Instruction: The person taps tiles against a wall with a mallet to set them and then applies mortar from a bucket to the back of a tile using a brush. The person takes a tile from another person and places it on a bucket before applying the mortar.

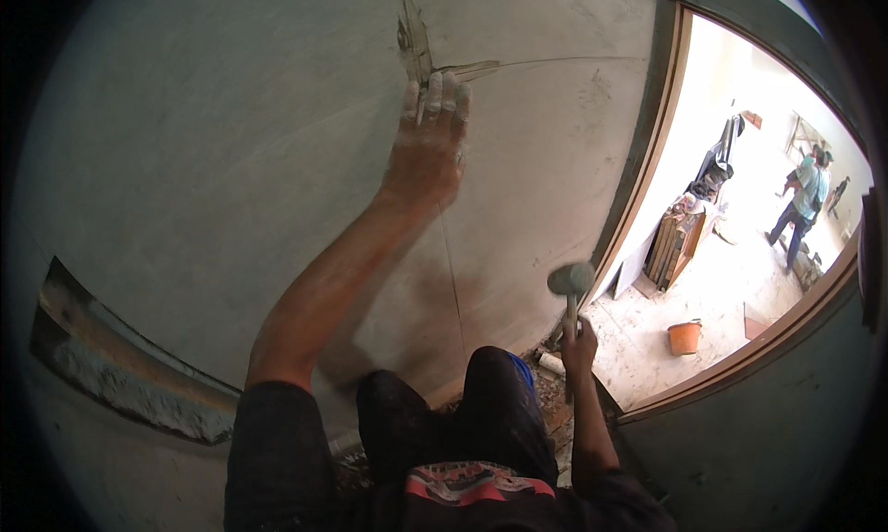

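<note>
Resting against a grey slab wall (231,171), my left hand (433,148) is reaching up in the head view, its fingers (449,97) extended, dusted white and holding nothing that I can see. The fingertips are lying just below a spot where joints (452,273) are meeting, beside a rough, raised smear (415,42) that is running upward from it; a shorter streak is trailing off to the right. My right hand (581,347) is clenching the handle of a mallet (572,278), its grey-green head pointing up near the edge of a doorway (638,190), apart from the wall's joints. My 2 dark-trousered knees (504,393) are facing the slabs, while debris (552,393) is lying by them at the wall's foot. A long, scuffed recess (129,370) is curving along the lower left. Beyond the doorway, an orange bucket (684,338) is standing on a pale, littered floor, a stack of brown boards (675,241) is leaning farther back, and 1 person (809,199) in a light blue-green top is standing in bright light.
</note>
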`<state>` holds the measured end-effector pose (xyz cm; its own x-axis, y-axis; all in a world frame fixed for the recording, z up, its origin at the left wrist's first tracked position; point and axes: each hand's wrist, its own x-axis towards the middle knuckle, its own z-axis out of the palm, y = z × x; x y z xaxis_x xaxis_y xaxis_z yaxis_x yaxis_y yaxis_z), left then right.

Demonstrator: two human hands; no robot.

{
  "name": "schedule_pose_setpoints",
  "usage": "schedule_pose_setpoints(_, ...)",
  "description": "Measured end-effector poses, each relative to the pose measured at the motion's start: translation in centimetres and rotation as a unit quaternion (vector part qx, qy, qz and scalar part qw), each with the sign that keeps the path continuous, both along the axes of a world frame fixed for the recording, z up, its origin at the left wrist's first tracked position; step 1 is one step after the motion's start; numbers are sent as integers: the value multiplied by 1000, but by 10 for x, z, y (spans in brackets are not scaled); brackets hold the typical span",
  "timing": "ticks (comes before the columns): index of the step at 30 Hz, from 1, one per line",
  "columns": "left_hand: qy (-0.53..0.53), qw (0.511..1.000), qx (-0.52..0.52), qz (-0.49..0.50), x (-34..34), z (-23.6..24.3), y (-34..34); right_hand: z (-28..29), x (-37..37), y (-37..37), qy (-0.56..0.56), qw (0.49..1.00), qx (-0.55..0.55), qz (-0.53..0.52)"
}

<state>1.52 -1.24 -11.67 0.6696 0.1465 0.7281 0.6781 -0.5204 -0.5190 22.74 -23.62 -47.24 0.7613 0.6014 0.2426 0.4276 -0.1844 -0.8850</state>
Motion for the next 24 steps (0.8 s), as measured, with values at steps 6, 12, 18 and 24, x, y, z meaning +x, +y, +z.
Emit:
schedule_pose_setpoints(6, -16, 1000, 19, -17, 2, -4, 11, 185, -16, 82, -4, 976, 212, 49)
schedule_pose_setpoints(12, -21, 999, 9, -40, -2, 0, 12, 304, -8, 150, -24, 938, 345, 26)
schedule_pose_setpoints(18, -20, 1000, 0, -19, 0, -1, 1, 330, 3, 188, -104, 948, 298, -50)
schedule_pose_setpoints(24, -22, 998, 19, -48, 4, 0, 8, 342, -4, 191, -133, 912, 381, -68)
